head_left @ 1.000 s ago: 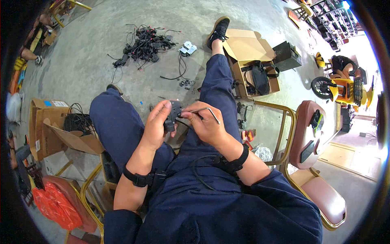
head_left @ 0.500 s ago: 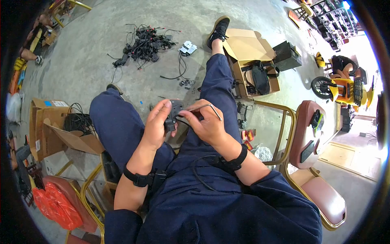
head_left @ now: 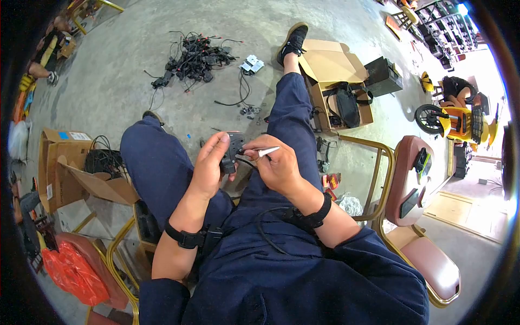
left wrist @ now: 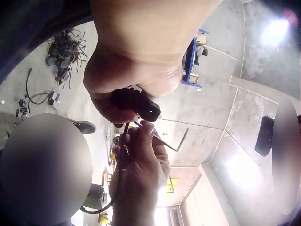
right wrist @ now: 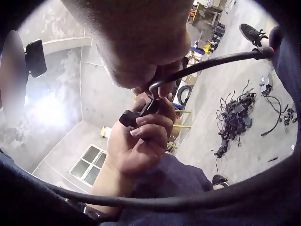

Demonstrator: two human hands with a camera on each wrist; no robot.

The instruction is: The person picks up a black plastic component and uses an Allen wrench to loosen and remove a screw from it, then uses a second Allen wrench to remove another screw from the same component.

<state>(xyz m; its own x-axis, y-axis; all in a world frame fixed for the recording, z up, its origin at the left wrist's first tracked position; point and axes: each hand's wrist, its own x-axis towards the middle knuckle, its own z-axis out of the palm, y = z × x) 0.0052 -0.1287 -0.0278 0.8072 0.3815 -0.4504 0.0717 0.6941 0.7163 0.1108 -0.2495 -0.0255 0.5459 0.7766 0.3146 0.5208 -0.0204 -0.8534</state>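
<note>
My left hand (head_left: 207,168) grips a black device (head_left: 232,153) in the head view, thumb along its near side. At its right side my right hand (head_left: 277,165) pinches a thin metal L-shaped key (head_left: 268,151); the key's bent end shows clearly in the left wrist view (left wrist: 181,140). A black cable (head_left: 246,162) runs from the device under my right fingers. In the left wrist view the device (left wrist: 136,104) sits inside the curled left hand (left wrist: 113,89), and the right fingertips are close to it. Where the key's tip meets the device is hidden.
On the floor lie a heap of black cables (head_left: 200,59), a white-grey unit (head_left: 251,65) and small parts (head_left: 249,111). An open cardboard box (head_left: 355,116) holding a black bag stands right; another box (head_left: 51,168) stands left. Chairs (head_left: 395,184) flank my legs.
The key has turned in my right fingers, its bent end swinging from pointing down-right to lying nearly level. My left hand and the device have hardly moved.
</note>
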